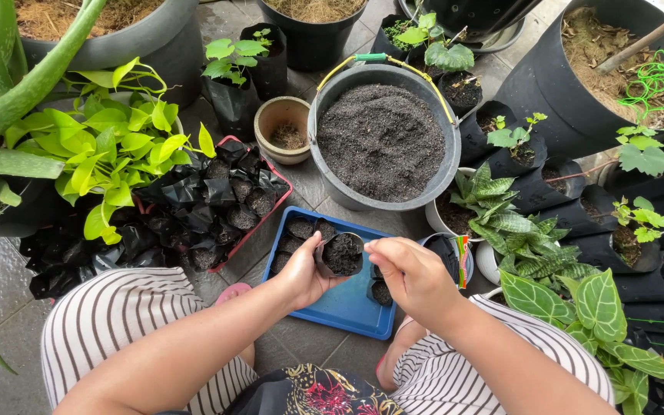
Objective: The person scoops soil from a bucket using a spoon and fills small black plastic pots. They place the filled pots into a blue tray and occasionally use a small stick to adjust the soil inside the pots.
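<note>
Tiled floor, blue tray [347, 307]; left hand [305, 273] grips soil-filled black bag [341, 253]; right hand [409, 277] fingertips pinched above.

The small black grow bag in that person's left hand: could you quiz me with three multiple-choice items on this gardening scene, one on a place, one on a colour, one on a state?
1. Where is the grey bucket of soil?
A. beyond the blue tray
B. on the person's lap
C. inside the tray

2. What colour is the tray?
A. red
B. blue
C. white

3. The small black grow bag in the left hand is:
A. empty
B. filled with soil
C. holding a tall plant

Answers: 1 A, the bucket stands past the tray's far edge. 2 B, its rim and floor are blue. 3 B, dark soil reaches its top while the right hand hovers beside it.
</note>
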